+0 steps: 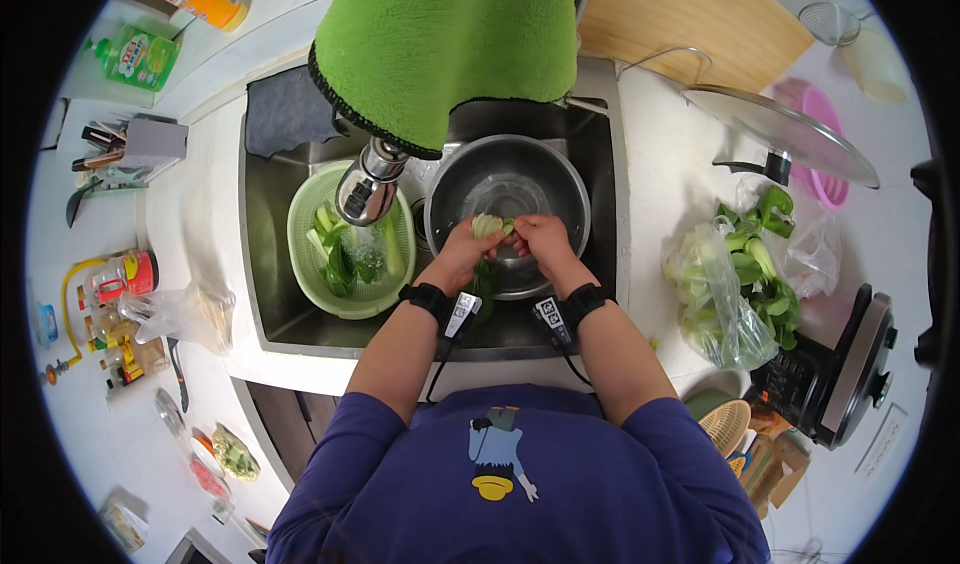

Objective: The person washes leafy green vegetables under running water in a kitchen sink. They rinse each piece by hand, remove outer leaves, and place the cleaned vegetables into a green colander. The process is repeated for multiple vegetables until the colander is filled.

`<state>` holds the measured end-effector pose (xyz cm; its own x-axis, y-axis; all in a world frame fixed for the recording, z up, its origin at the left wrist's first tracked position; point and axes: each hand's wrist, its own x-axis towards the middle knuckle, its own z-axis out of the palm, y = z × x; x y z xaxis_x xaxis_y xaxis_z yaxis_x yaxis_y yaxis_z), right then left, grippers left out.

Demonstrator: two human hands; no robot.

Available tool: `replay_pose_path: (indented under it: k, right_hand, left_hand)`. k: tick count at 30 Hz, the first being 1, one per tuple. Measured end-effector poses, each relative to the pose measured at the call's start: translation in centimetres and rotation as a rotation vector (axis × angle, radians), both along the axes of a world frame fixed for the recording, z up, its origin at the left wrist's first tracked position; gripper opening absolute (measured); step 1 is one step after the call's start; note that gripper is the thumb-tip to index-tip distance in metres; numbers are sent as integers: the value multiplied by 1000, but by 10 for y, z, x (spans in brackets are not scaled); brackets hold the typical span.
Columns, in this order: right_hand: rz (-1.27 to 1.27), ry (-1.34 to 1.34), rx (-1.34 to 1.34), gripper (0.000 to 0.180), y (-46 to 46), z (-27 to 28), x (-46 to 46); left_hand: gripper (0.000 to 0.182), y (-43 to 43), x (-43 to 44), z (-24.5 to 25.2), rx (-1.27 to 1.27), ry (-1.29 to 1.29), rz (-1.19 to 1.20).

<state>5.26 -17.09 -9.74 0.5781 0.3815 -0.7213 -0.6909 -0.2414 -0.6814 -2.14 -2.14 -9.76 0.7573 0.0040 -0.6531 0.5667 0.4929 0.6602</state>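
Over the near part of a steel bowl (510, 181) in the sink, my left hand (461, 249) is closed around a head of leafy greens (487, 226), its pale base upward and dark leaves hanging below. My right hand (544, 241) is at the base's right side, its fingertips on a piece of it. To the left, a green plastic colander (300, 264) holds separated leaves and stalks. Water runs onto them from the chrome faucet (369, 185) above.
A green cloth (450, 31) hangs over the sink's far side. On the right counter are a plastic bag of greens (712, 301), a glass lid (787, 133) and an electric cooker (832, 376). A knife (178, 376) and a plastic bag (199, 313) lie on the left counter.
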Motion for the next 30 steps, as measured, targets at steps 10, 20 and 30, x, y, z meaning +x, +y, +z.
replay_pose_path:
  k: [10, 20, 30]
  right_hand:
    - [-377, 277, 68, 11, -16, -16, 11]
    - [-219, 407, 51, 15, -16, -32, -7]
    - [-187, 479, -10, 16, -14, -35, -9]
  left_hand:
    - [25, 7, -4, 8, 61, 95, -11]
    - [21, 9, 1, -30, 294, 136, -160]
    - [19, -1, 0, -79, 1070, -15, -496]
